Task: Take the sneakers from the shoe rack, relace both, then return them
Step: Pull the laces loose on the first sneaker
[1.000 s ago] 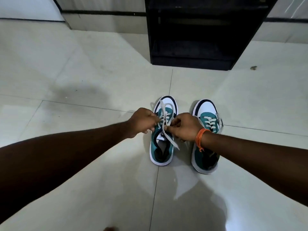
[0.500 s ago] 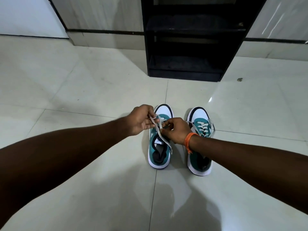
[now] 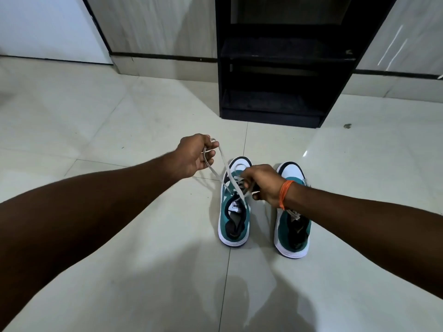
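Two teal and white sneakers stand side by side on the floor tiles, toes pointing at the rack. The left sneaker (image 3: 234, 219) has its white lace (image 3: 224, 161) drawn up and to the left. My left hand (image 3: 195, 155) is closed on that lace, raised to the left of the toe. My right hand (image 3: 262, 184), with an orange thread at the wrist, is closed on the other part of the lace over the sneaker's eyelets. The right sneaker (image 3: 293, 231) is laced and partly hidden under my right forearm.
A black shoe rack (image 3: 278, 75) with dark bare shelves stands against the wall straight ahead of the sneakers. Pale glossy floor tiles (image 3: 119, 121) spread all around. A small dark speck (image 3: 347, 126) lies on the floor right of the rack.
My left hand has pulled away up and to the left, drawing the lace out longer. My right hand has stayed over the left sneaker. The view has tilted up toward the rack.
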